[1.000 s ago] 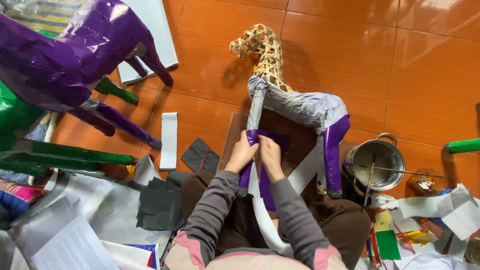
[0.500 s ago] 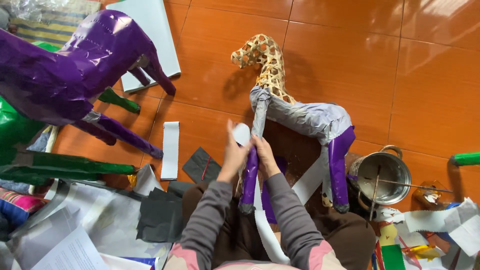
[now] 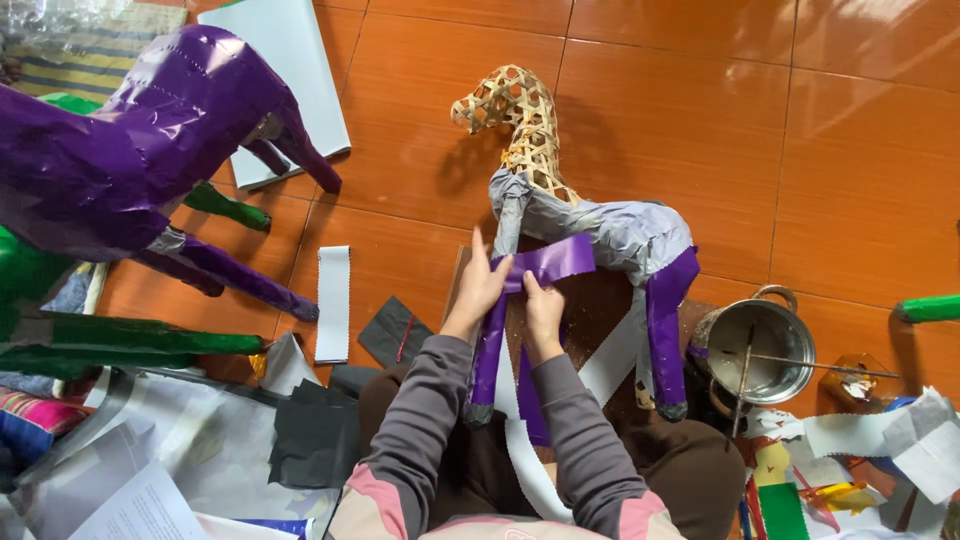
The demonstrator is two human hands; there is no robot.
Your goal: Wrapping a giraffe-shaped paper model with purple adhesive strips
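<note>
Both hands, left point(image 3: 478, 290) and right point(image 3: 543, 310), pinched a purple strip point(image 3: 548, 262) against the woven horse point(image 3: 590, 230)'s shoulder; it looked thin, limp, tearable, best held at its ends.

No packages, labels, signs or screens in view.

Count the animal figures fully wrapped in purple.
1: the large purple figure at upper left. The woven figure under both hands is only partly purple, mainly on its legs. Green figures at the left edge are cut off, so others may be hidden.
</note>
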